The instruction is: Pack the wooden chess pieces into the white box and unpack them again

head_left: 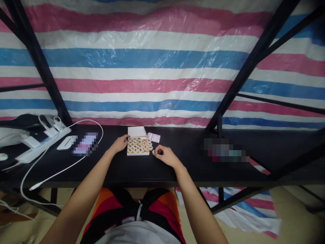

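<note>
A small white box (138, 154) holds rows of round Chinese chess pieces (136, 145), marked with black and red characters. At the box's left edge, near its back corner, my left hand (120, 143) has its fingers curled against the side. My right hand (167, 156), to the right of the box, pinches one Chinese chess piece (154, 152) between thumb and fingertips, low over the table. A few loose Chinese chess pieces (150, 146) lie against the box's right side. Directly behind the box is a white lid (136, 131).
A pink-and-white patterned card (153, 137) lies behind the loose pieces. On the left of the black table (122, 171) are a blurred phone (85, 143), a white cable (59, 171) and a power strip (38, 147). A blurred item (225, 150) sits right. Black metal posts (235, 84) flank the striped sheet.
</note>
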`<action>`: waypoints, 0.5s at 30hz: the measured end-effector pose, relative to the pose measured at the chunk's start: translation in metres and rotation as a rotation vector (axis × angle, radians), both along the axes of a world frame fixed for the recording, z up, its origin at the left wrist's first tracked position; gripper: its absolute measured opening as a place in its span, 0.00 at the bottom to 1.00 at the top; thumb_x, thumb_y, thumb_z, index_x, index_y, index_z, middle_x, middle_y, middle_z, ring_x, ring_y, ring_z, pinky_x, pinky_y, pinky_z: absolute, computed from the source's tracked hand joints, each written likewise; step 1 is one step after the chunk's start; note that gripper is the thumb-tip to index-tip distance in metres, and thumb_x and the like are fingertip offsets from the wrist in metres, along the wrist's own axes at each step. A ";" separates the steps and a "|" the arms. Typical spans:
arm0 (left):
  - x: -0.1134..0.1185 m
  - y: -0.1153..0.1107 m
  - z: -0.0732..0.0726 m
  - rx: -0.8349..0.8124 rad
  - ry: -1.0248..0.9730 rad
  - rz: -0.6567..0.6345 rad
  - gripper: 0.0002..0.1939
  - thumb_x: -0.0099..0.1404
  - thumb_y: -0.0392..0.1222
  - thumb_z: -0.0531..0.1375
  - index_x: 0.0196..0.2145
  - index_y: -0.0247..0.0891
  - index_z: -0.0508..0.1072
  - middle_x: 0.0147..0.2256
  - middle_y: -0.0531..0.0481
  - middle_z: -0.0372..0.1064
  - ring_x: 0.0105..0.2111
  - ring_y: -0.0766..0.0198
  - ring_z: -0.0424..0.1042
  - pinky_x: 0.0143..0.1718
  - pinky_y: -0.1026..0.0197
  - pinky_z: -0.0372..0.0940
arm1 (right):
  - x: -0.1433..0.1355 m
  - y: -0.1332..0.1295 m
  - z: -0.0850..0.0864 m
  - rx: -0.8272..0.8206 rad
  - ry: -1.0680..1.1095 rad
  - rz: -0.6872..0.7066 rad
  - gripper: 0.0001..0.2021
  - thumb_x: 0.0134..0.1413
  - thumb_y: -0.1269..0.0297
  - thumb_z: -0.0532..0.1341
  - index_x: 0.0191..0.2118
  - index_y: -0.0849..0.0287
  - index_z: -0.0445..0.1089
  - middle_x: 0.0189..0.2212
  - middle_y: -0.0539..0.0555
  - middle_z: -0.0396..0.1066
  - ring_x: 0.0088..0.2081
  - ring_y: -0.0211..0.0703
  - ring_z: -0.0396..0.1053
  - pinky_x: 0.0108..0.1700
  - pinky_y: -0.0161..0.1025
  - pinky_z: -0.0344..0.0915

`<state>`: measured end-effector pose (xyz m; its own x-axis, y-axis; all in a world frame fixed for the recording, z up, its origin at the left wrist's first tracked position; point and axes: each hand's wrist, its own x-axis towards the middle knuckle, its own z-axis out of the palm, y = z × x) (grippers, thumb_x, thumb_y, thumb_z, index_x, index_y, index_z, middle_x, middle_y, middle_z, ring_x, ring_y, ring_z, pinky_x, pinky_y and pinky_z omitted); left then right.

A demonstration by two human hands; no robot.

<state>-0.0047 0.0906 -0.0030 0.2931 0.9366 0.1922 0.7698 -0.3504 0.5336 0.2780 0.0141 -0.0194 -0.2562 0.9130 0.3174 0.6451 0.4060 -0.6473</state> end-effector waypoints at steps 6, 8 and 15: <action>0.000 0.000 0.001 -0.010 -0.004 0.010 0.21 0.60 0.33 0.49 0.49 0.37 0.69 0.33 0.48 0.72 0.32 0.62 0.70 0.36 0.64 0.61 | -0.002 0.001 0.001 0.068 -0.021 0.066 0.06 0.49 0.62 0.61 0.31 0.57 0.70 0.33 0.51 0.68 0.34 0.37 0.65 0.40 0.36 0.61; 0.000 0.001 0.000 -0.015 0.001 0.019 0.21 0.60 0.33 0.49 0.49 0.38 0.69 0.33 0.48 0.72 0.32 0.63 0.70 0.36 0.64 0.61 | -0.001 0.001 0.001 0.059 -0.009 0.090 0.05 0.48 0.65 0.61 0.34 0.57 0.71 0.36 0.52 0.68 0.35 0.37 0.65 0.41 0.36 0.62; -0.002 0.004 -0.003 0.007 0.003 0.001 0.21 0.59 0.34 0.49 0.49 0.38 0.69 0.32 0.49 0.72 0.31 0.63 0.70 0.35 0.64 0.60 | -0.001 0.004 -0.003 0.032 0.032 0.101 0.06 0.50 0.69 0.57 0.35 0.58 0.71 0.30 0.50 0.69 0.31 0.36 0.65 0.37 0.35 0.62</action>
<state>-0.0066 0.0943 -0.0060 0.2926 0.9355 0.1980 0.7719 -0.3533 0.5285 0.2773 0.0180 -0.0221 -0.3361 0.8723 0.3551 0.5792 0.4887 -0.6524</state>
